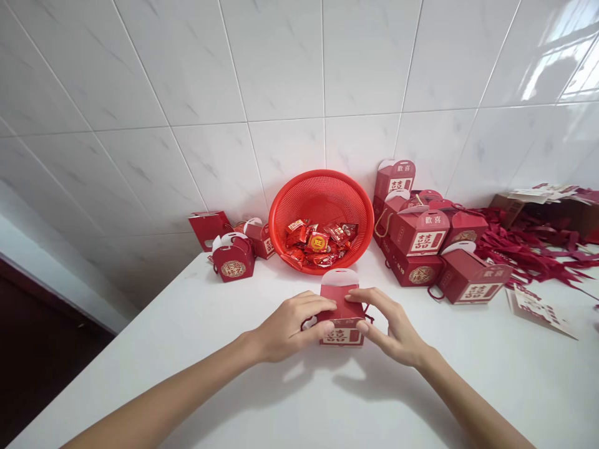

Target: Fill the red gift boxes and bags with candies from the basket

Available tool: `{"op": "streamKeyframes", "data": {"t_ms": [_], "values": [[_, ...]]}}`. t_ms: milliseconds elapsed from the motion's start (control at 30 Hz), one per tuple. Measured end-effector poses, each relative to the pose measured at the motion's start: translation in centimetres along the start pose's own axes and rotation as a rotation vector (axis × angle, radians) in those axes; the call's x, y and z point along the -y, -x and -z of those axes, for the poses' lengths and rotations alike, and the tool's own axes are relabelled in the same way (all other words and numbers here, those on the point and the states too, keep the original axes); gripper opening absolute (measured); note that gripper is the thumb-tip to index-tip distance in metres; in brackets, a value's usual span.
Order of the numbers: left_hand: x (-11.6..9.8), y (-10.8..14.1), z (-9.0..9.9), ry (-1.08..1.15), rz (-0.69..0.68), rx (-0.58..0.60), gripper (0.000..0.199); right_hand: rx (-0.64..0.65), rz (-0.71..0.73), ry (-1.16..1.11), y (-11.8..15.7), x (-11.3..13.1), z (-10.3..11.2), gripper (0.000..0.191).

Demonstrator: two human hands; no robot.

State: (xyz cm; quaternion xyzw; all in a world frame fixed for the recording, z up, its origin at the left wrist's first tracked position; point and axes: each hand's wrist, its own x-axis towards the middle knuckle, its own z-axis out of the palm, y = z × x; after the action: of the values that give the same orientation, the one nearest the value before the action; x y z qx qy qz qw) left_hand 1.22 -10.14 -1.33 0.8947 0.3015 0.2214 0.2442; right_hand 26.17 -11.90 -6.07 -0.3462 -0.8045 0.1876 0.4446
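Observation:
A small red gift box (342, 337) with a cream label and Chinese characters stands on the white table in front of me. Its rounded handle flap (340, 278), pale on the inside, sticks up at the back. My left hand (294, 324) grips the box from the left, fingers on the top panel and thumb along the front edge. From the right, my right hand (390, 327) holds it too, fingertips on top and thumb at the front corner. Dark red cord loops show at the box's sides, partly behind my fingers. What lies inside the box is hidden.
Behind the box, a red plastic basket (322, 181) holds wrapped candies (319, 242). Finished-looking red boxes (423, 234) are stacked at right, with another box (233, 259) at left. Red ribbons (510, 246) and a printed card (540, 310) lie far right. A tiled wall (285, 75) bounds the table's back.

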Motion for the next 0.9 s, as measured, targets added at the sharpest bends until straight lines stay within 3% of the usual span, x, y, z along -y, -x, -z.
{"op": "streamKeyframes", "data": {"t_ms": [233, 400, 567, 700, 800, 900], "values": [[0.1, -0.3, -0.4, -0.101, 0.047, -0.151, 0.022, 0.014, -0.086, -0.122, 0.2, 0.4, -0.4, 0.034], [0.7, -0.4, -0.2, -0.053, 0.093, -0.264, 0.059, -0.125, -0.183, -0.059, 0.0, -0.1, -0.3, 0.040], [1.5, -0.4, -0.2, 0.035, 0.200, -0.185, 0.083, -0.053, -0.382, -0.034, -0.3, -0.6, -0.3, 0.052], [1.7, -0.5, -0.3, 0.089, 0.185, -0.220, 0.069, 0.059, -0.492, -0.097, -0.4, -0.9, -0.5, 0.055], [2.0, -0.6, -0.4, 0.070, 0.111, -0.186, 0.038, 0.040, -0.522, -0.159, -0.4, -1.1, -0.5, 0.053], [2.3, -0.6, -0.5, 0.045, 0.085, -0.171, 0.027, 0.020, -0.558, -0.344, -0.5, -1.0, -0.2, 0.051]]}}
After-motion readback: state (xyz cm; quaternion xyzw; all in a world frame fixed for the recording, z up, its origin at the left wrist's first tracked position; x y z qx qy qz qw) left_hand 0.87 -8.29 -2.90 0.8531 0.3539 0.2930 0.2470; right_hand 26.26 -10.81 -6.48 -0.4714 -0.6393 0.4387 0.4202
